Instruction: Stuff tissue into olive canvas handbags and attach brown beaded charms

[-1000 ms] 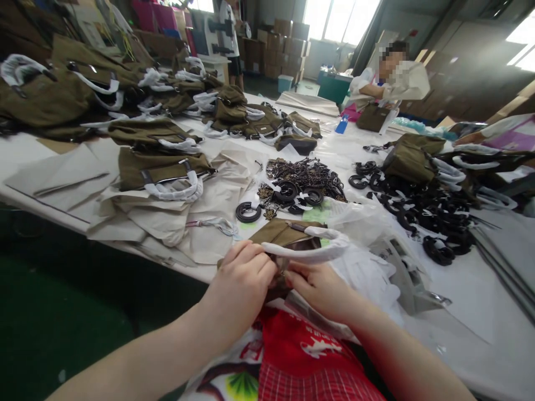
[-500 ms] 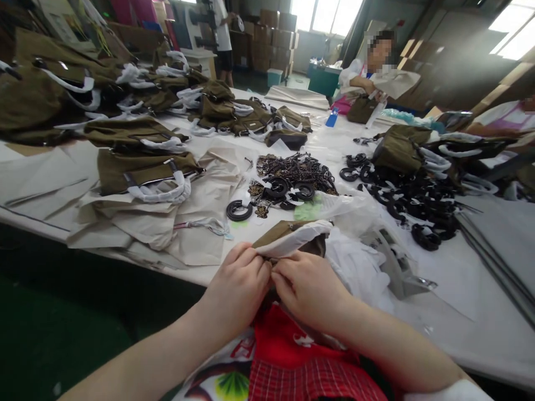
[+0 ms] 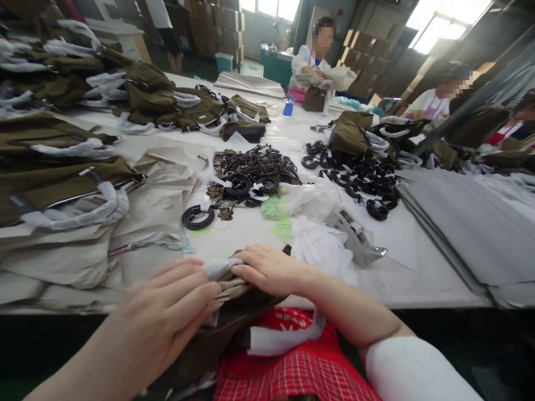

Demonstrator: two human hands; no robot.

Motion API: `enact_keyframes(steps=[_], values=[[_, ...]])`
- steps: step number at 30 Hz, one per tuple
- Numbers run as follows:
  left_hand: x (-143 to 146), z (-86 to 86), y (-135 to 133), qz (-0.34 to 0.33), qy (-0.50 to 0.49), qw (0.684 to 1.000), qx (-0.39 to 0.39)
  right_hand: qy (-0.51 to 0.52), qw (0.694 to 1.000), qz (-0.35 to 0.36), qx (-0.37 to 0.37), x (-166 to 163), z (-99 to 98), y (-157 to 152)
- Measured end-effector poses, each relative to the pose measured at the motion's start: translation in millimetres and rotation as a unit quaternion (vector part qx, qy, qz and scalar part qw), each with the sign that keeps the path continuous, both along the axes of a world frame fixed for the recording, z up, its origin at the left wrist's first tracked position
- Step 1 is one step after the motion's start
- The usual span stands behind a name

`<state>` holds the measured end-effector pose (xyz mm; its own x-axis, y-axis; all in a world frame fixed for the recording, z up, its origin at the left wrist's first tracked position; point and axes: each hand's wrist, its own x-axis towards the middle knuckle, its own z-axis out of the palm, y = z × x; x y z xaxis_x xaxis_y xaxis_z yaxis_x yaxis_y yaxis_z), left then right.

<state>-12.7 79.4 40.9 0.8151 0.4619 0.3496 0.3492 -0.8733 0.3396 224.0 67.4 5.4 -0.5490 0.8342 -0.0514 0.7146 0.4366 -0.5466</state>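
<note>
A dark olive handbag (image 3: 204, 345) is tilted against my lap at the table's front edge, partly hidden by my arms. One of its handles, wrapped in white (image 3: 288, 337), hangs over the red apron. Pale lining or paper shows at the bag's mouth between my hands. My left hand (image 3: 171, 303), slightly blurred, lies along the bag's near left side with its fingers stretched out. Closed over the bag's upper edge is my right hand (image 3: 270, 270), thumb and fingers bent around it.
Black coiled straps (image 3: 198, 217) and a heap of dark chains (image 3: 254, 164) lie mid-table. White tissue (image 3: 321, 245) and a grey tape dispenser (image 3: 355, 239) are to the right. Olive bags (image 3: 154, 94) pile up at left. Co-workers (image 3: 313, 67) stand across the table.
My hands have moved apart; the left has shifted left and straightened its fingers. The bag has come down toward my lap, showing its white-wrapped handle. My view has turned right.
</note>
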Motion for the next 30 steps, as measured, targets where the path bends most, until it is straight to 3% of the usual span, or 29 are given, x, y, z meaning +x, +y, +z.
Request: enact_keyframes(steps=[4, 8, 14, 17, 19, 21, 23, 25, 27, 30], values=[[30, -26.1, 16, 0.034, 0.058, 0.995, -0.075, 0.035, 0.992, 0.069, -0.098, 8, -59.8, 0], [52, -35.8, 19, 0.037, 0.072, 0.983, -0.163, 0.089, 0.991, 0.014, -0.102, 11, -87.9, -10], [69, -51.3, 30, -0.014, 0.07, 0.933, -0.352, 0.216, 0.967, -0.054, -0.124, 17, -100.3, -24], [72, -62.9, 34, -0.018, 0.077, 0.909, -0.41, 0.245, 0.95, -0.104, -0.161, 25, -93.5, -27], [72, -68.9, 33, -0.02, 0.093, 0.896, -0.434, 0.242, 0.947, -0.166, -0.128, 36, -85.7, -24], [72, -72.5, 31, -0.029, 0.114, 0.883, -0.454, 0.201, 0.948, -0.241, -0.057, 53, -78.2, -16], [71, -73.5, 29, -0.047, 0.122, 0.874, -0.468, 0.076, 0.947, -0.312, 0.001, 75, -73.6, -4], [70, -72.9, 28, -0.059, 0.113, 0.873, -0.47, -0.078, 0.925, -0.371, 0.027, 99, -73.2, 7], [68, -71.9, 27, -0.061, 0.102, 0.875, -0.469, -0.173, 0.901, -0.397, 0.029, 121, -76.8, 15], [65, -71.2, 27, -0.056, 0.095, 0.874, -0.474, -0.224, 0.894, -0.388, 0.003, 145, -85.6, 21]])
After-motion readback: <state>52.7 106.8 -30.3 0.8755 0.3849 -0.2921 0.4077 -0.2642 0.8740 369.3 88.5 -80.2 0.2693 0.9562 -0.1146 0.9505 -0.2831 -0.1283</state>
